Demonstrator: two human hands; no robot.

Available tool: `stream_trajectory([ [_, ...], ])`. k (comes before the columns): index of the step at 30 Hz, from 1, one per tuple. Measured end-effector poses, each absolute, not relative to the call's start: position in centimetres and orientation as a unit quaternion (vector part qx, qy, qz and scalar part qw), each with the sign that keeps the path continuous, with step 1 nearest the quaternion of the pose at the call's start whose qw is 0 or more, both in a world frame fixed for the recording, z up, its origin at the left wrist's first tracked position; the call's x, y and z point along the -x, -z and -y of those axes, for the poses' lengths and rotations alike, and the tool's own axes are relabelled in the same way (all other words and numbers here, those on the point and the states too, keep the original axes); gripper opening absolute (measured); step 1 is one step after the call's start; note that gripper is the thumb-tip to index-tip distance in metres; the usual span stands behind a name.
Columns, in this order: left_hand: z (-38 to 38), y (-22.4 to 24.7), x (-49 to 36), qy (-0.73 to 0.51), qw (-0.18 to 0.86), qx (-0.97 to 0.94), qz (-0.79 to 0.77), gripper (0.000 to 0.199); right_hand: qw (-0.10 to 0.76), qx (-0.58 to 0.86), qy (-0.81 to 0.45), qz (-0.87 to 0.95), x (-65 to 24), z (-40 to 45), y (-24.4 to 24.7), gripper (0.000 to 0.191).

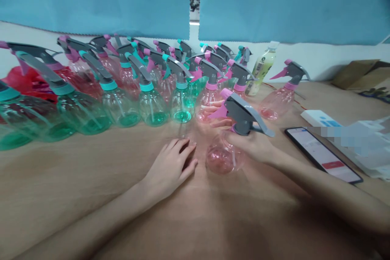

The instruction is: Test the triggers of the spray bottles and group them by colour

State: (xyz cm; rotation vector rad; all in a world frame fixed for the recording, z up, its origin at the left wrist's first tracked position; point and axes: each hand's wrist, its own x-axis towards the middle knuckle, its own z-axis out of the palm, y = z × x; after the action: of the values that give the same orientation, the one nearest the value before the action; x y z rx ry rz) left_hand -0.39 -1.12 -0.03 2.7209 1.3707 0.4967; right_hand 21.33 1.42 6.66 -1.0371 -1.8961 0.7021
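My right hand [254, 145] is wrapped round the neck of a pink spray bottle [221, 159]. This bottle has a clear pink body and a grey trigger head with a pink nozzle, and it leans slightly to the right. Some right-hand fingers show beyond the bottle, left of its head. To the left, my left hand [172, 164] rests over the wooden table [128, 195] with its fingers apart and loosely bent, nothing in them. Just beyond that hand stands a green-based spray bottle [182, 107]. Another pink spray bottle [278, 99] stands alone at the right.
Several pink and green spray bottles [154, 109] stand in rows along the back and left. A phone [323, 154] lies at right near a white box [323, 120] and clear plastic. A drink bottle [262, 67], brown carton [359, 74] and red bag [21, 81] are behind.
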Motion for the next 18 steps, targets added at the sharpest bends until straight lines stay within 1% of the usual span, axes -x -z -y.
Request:
stream_trajectory([
  [5,1.13,0.04,0.38,-0.164,0.030,-0.880,-0.445,0.037,0.431,0.403,-0.276,0.759,-21.17,-1.34,-6.99,0.030],
  [7,1.11,0.05,0.37,-0.159,0.027,-0.881,-0.444,0.037,0.438,0.403,-0.271,0.756,-21.20,-1.34,-6.97,0.027],
  [10,1.08,0.05,0.38,-0.155,0.024,-0.882,-0.445,0.038,0.435,0.419,-0.266,0.751,-21.28,-1.33,-6.84,0.012],
  [12,1.07,0.04,0.40,-0.155,0.024,-0.882,-0.445,0.038,0.433,0.429,-0.263,0.748,-21.32,-1.32,-6.78,0.006],
  [18,1.10,-0.02,0.41,-0.165,0.029,-0.880,-0.444,0.036,0.441,0.408,-0.267,0.753,-21.38,-1.36,-6.70,0.016],
])
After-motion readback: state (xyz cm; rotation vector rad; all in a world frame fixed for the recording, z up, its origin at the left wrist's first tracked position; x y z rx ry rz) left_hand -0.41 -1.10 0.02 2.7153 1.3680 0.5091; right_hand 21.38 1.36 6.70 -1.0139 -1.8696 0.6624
